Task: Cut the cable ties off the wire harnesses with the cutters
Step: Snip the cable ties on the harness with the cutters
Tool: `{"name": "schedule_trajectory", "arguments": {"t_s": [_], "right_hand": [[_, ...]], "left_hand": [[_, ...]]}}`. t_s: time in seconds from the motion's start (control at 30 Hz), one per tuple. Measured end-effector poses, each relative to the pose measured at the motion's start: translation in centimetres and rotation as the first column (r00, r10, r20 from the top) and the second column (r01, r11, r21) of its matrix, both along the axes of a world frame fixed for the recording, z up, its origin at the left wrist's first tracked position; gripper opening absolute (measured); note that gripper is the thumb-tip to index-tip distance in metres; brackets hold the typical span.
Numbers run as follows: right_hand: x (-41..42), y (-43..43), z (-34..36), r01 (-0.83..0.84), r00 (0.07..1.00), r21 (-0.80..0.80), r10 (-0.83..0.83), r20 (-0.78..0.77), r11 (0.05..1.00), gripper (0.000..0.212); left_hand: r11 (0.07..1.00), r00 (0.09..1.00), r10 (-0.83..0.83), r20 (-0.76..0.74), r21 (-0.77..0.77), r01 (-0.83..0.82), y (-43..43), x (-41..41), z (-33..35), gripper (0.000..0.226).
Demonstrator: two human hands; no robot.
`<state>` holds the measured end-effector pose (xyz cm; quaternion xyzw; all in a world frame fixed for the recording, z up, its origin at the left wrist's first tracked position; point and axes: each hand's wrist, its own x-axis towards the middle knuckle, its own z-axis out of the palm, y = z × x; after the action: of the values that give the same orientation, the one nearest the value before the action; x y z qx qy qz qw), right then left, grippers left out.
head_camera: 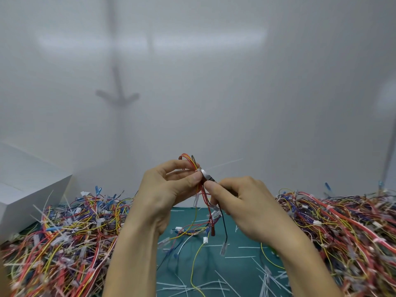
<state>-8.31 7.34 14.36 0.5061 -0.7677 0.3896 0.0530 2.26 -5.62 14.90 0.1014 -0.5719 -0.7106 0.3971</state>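
My left hand (169, 185) pinches a wire harness (204, 202) of red, yellow and black wires, holding it up above the green mat (235, 264). The harness loops over my fingers and its ends with white connectors hang down. My right hand (240, 202) grips the cutters (207, 176); only the silver jaws and a bit of dark handle show, set against the harness at a white cable tie (225, 163) whose thin tail sticks out to the right.
A big heap of coloured harnesses (64, 236) lies at the left, another heap (342, 228) at the right. Cut white tie pieces (263, 273) litter the mat. A white box (27, 185) stands at the far left against the white wall.
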Motion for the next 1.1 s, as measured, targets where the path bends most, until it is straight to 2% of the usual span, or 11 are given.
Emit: {"name": "schedule_trajectory", "arguments": {"t_s": [0.33,0.63,0.97,1.1], "right_hand": [[-0.28,-0.54,-0.53,-0.121,0.985,-0.059,0.127,0.114,0.991,0.048],[-0.21,-0.77,-0.7,-0.169,0.96,-0.102,0.187,0.209,0.98,0.048],[-0.4,-0.81,-0.63,-0.024,0.981,-0.151,0.053,0.187,0.988,0.059],[-1.0,-0.82,-0.94,0.068,0.995,0.006,-0.068,0.067,0.998,0.029]], "left_hand": [[0.997,0.999,0.015,0.035,-0.082,-0.012,-0.24,0.48,0.02,0.016],[0.991,0.998,0.012,0.065,-0.133,-0.004,-0.28,0.66,0.07,0.018],[0.977,0.984,0.121,0.131,-0.192,-0.094,-0.42,0.33,-0.06,0.018],[0.967,0.966,0.2,0.166,-0.191,-0.167,-0.79,0.49,0.01,0.018]]}}
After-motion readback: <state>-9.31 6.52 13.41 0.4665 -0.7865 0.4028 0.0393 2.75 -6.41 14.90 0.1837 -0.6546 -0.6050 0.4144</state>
